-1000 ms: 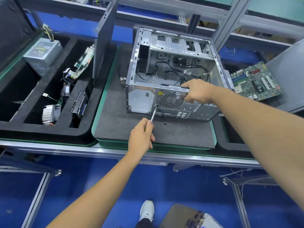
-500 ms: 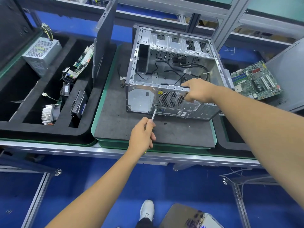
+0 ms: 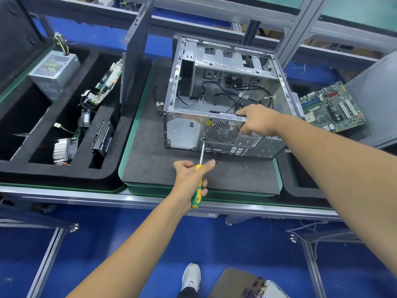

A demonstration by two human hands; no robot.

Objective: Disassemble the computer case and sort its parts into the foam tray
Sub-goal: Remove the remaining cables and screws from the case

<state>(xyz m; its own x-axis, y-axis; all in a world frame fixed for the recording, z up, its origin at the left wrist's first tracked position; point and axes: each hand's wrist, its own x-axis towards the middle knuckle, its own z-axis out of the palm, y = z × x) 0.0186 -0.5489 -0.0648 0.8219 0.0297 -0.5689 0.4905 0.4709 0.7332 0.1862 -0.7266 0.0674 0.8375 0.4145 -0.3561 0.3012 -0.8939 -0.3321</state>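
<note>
My left hand [image 3: 191, 177] is gripping the screwdriver [image 3: 198, 181], fingers curled round its handle, tip against the computer case [image 3: 223, 100] mid-worktop. My right hand [image 3: 257, 120] is pinching the case's near top rim.

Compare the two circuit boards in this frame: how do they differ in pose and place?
The narrow circuit board stands on edge, leaning inside a slot of the foam tray left of the case. The motherboard lies flat, face up, right of the case and outside that tray. The motherboard is broader. Both are green and out of the case.
</note>
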